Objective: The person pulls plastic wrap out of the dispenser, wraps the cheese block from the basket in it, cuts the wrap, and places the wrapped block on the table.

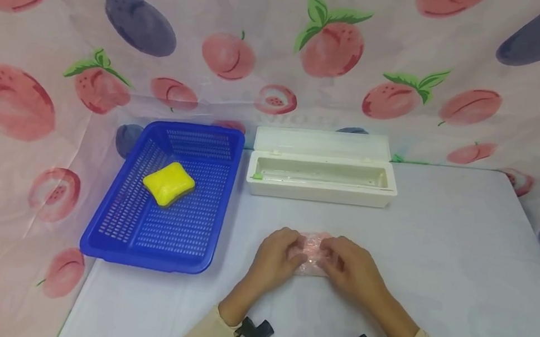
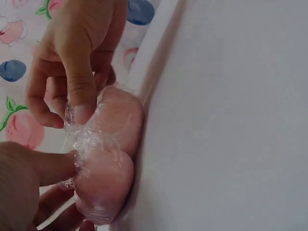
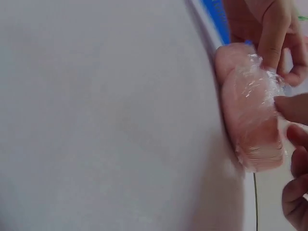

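A pink, waisted block (image 1: 311,268), perhaps a sponge, lies on the white table wrapped in clear cling film (image 2: 91,139). On its left side my left hand (image 1: 275,260) pinches the gathered film between thumb and bent fingers. From the other side my right hand (image 1: 357,270) does the same, its thumb on the film near the middle of the block. Both wrist views show the film bunched and crinkled on top, between the two thumbs, while it lies smoother over the rounded ends. Some fingertips are hidden behind the block and film.
Beyond the hands stands a white cling film dispenser box (image 1: 322,193) with its clear lid raised and a green slider at its left end. To the left, a blue plastic basket (image 1: 172,260) holds a yellow waisted block (image 1: 169,183). A fruit-print cloth (image 1: 268,16) hangs behind.
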`<state>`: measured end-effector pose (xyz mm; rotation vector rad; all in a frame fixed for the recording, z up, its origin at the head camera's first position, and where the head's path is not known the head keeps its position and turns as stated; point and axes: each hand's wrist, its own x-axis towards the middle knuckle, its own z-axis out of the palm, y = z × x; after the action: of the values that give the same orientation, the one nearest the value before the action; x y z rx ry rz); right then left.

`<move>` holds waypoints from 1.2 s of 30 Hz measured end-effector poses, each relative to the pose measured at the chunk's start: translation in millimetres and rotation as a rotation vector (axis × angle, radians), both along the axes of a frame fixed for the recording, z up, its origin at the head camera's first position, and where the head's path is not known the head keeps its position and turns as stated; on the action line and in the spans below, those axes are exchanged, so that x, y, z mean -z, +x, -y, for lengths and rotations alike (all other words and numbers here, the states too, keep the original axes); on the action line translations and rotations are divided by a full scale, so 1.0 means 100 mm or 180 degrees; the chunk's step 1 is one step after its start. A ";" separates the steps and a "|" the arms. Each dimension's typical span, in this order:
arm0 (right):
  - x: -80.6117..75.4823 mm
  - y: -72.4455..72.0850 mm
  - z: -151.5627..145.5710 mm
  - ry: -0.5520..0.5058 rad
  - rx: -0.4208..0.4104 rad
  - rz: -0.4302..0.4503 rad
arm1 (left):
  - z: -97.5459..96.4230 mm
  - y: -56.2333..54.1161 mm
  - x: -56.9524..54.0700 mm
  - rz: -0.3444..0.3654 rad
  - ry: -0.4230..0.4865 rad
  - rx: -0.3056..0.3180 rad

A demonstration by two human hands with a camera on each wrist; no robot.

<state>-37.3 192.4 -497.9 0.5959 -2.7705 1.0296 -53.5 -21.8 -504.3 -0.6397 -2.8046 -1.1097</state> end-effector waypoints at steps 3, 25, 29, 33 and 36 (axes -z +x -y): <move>0.05 -0.03 -0.02 0.0174 -0.0178 -0.0415 | 0.05 0.00 0.02 -0.0367 -0.0310 0.0191; 0.02 -0.15 -0.23 0.0075 -0.0788 0.0190 | 0.17 -0.04 -0.12 0.0748 -0.0166 0.0734; 0.00 -0.11 -0.19 -0.0145 -0.0417 0.0866 | 0.15 -0.03 -0.13 0.1559 0.0321 0.0649; -0.02 -0.07 -0.17 -0.0269 -0.0061 0.1479 | 0.17 -0.03 -0.11 0.2084 0.0648 0.0653; -0.05 -0.04 -0.16 -0.0517 0.0160 0.1952 | 0.16 -0.04 -0.10 0.2209 0.0717 0.0584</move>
<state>-41.3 208.5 -493.3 0.2045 -3.1199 1.6353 -57.7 -38.2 -494.6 -0.5821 -3.1089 -1.9786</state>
